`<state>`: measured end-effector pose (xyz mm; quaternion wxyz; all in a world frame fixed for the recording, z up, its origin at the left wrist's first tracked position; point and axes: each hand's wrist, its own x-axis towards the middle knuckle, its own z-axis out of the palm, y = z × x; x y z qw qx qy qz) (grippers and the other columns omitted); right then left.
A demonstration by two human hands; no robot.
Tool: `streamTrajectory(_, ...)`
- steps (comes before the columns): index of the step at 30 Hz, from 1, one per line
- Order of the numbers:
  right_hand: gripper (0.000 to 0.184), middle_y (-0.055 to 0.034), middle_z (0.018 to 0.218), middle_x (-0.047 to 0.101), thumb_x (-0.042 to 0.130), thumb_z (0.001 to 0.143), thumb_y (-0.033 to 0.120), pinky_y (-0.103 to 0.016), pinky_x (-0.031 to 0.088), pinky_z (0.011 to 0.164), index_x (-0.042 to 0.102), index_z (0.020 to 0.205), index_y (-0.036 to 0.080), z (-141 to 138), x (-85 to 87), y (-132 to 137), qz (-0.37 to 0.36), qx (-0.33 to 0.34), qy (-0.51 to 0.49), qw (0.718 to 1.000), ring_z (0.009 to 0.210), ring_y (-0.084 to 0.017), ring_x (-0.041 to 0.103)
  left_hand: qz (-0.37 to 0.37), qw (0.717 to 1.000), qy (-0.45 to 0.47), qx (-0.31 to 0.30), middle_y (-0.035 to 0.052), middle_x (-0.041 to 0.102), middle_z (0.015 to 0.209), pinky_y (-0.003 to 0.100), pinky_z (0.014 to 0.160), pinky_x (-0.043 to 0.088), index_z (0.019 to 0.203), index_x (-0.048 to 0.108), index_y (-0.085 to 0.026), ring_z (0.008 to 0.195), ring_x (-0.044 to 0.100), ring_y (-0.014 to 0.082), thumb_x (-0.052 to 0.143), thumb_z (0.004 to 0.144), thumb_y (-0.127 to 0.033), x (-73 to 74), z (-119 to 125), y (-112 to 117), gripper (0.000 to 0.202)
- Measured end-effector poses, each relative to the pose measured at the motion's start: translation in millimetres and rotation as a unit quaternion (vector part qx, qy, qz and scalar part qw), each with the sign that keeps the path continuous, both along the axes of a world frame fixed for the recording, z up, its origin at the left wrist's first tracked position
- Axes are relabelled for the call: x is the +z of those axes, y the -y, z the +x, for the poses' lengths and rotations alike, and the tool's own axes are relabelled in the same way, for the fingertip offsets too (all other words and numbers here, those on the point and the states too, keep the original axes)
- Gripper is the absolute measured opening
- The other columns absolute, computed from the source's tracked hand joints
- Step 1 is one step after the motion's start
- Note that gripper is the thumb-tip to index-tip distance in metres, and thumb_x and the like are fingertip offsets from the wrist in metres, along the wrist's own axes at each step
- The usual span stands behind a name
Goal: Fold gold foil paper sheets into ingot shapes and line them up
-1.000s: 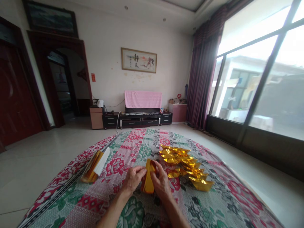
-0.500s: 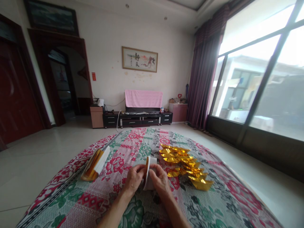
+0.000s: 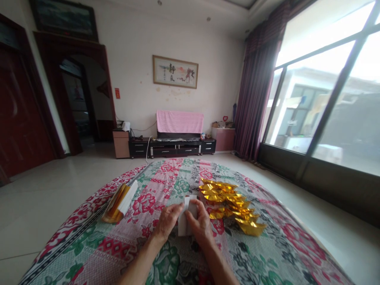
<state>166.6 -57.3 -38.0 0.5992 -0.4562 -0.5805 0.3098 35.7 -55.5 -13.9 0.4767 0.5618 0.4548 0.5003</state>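
head view: the folded paper (image 3: pixel 183 226) shows white above the patterned cloth (image 3: pixel 181 174).
a second ago its gold face was toward the camera; the gold folded pieces (image 3: pixel 227 198) lie as before between the cloth's middle and right edge, the bundle of sheets (image 3: pixel 121 202) near its left edge. the right hand (image 3: pixel 202 221) is clamped on the folded paper, thumb in front, other fingertips partly hidden; the left hand (image 3: pixel 168 220) has its fingertips at the upper left edge, whether pinching i cannot tell. so the folded paper sits between both hands; the forearms are cut off below.
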Motion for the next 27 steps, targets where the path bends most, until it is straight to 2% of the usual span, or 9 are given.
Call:
streamTrajectory(4,0.04,-0.0002,0.082,0.062,0.058,0.071,0.033,-0.023,0.047,0.062,0.051,0.108,0.019,0.0,-1.6,-1.2,-0.002,0.012,-0.007,1.0,0.066,-0.014,0.056,-0.019,1.0,0.02,-0.015,-0.0014,0.051,0.052,0.022,0.047,0.033,0.064,0.058,-0.014,0.049,0.044,0.0108,0.049,0.076,-0.053,0.9,-0.9,1.2,0.042)
streamTrajectory(9,0.038,-0.0003,0.081,0.06,0.058,0.072,0.033,-0.022,0.045,0.061,0.051,0.106,0.018,-0.4,2.5,1.7,-0.012,0.017,-0.002,1.0,0.067,-0.013,0.053,-0.013,1.0,0.025,-0.004,-0.0028,0.052,0.053,0.02,0.048,0.033,0.065,0.058,-0.014,0.05,0.044,0.0097,0.06,0.069,-0.043,-3.2,-0.1,-0.8,0.029)
streamTrajectory(12,0.034,0.0019,0.071,0.055,0.054,0.074,0.033,-0.02,0.041,0.053,0.052,0.103,0.017,-0.8,4.2,3.0,-0.019,0.009,-0.001,1.0,0.059,-0.011,0.048,-0.024,0.999,0.019,0.026,-0.0038,0.049,0.048,0.02,0.045,0.032,0.061,0.056,-0.015,0.046,0.042,0.0096,0.06,0.068,-0.043,-8.6,0.3,-3.9,0.03)
streamTrajectory(16,0.031,0.004,0.062,0.049,0.05,0.075,0.033,-0.019,0.037,0.046,0.053,0.101,0.015,-0.1,2.3,1.7,-0.038,0.009,-0.014,0.999,0.052,-0.01,0.041,-0.047,0.998,0.029,0.029,-0.0024,0.053,0.051,0.021,0.046,0.034,0.065,0.059,-0.014,0.047,0.045,0.0109,0.058,0.068,-0.045,-10.7,-0.5,-6.0,0.031)
streamTrajectory(22,0.031,0.0021,0.067,0.056,0.051,0.074,0.032,-0.019,0.04,0.051,0.056,0.099,0.016,3.4,-1.6,-1.6,-0.019,-0.02,-0.012,1.0,0.055,-0.01,0.047,-0.051,0.995,0.056,0.061,0.0005,0.06,0.059,0.022,0.05,0.038,0.073,0.064,-0.013,0.053,0.052,0.0132,0.059,0.067,-0.044,-8.5,-5.0,-8.2,0.031)
streamTrajectory(27,0.035,0.0004,0.074,0.06,0.058,0.067,0.033,-0.022,0.044,0.056,0.056,0.098,0.017,3.0,0.6,-2.7,-0.022,-0.044,-0.012,0.999,0.062,-0.013,0.052,-0.048,0.995,0.066,0.052,0.001,0.061,0.059,0.024,0.053,0.041,0.076,0.065,-0.014,0.056,0.056,0.0155,0.058,0.067,-0.045,-8.1,-4.8,-8.1,0.033)
